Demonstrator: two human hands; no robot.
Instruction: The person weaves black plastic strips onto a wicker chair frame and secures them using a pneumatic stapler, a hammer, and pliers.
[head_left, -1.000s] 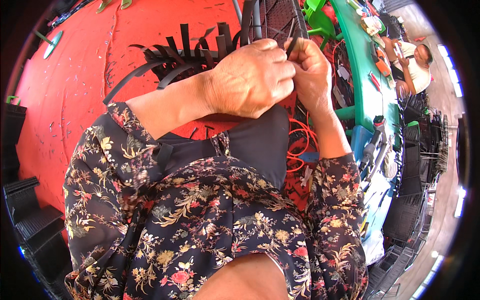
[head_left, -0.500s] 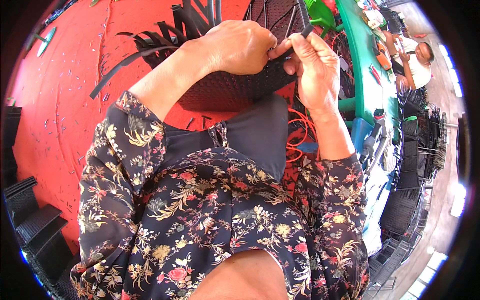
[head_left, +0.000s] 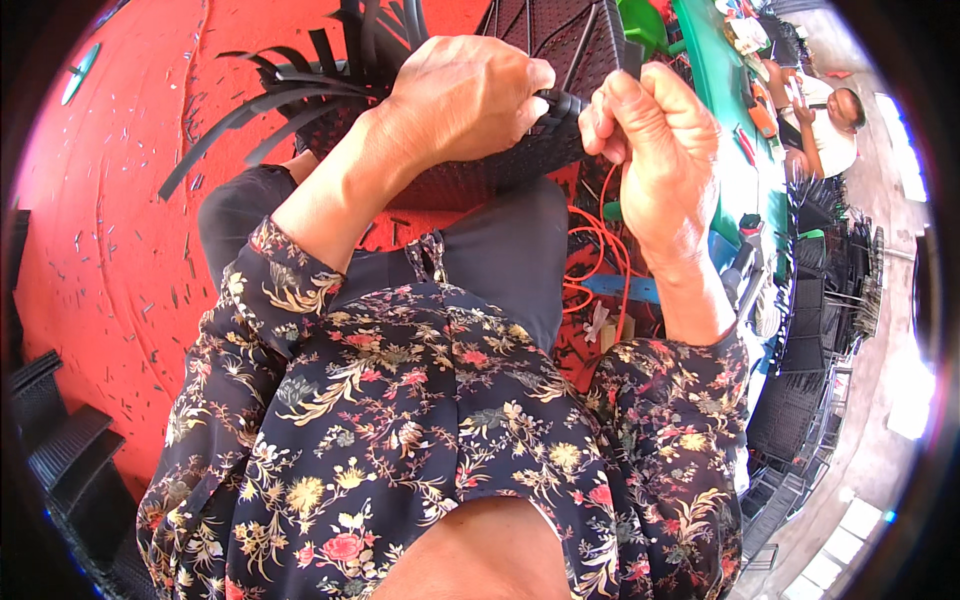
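Looking down from the head camera, I am holding a black woven basket (head_left: pixel 520 150) on my lap, up near the top of the view. It is looking dark and tightly plaited, its flat side showing a fine lattice, while loose black strips (head_left: pixel 270 100) are fanning out from its left end over the red floor (head_left: pixel 110 250). My left hand (head_left: pixel 465 95) is lying clenched over the basket's upper edge, fingers curled around the weave. My right hand (head_left: pixel 650 150) is sitting just beside it, fingers pinching a single black strip (head_left: pixel 632 60) that is standing up from the rim — the two hands are almost touching at that spot. Under my right forearm, orange cords (head_left: pixel 600 250) are lying in loops. Farther right, a green surface (head_left: pixel 735 150) is running along the edge, and another person (head_left: pixel 825 130) is sitting beyond it.
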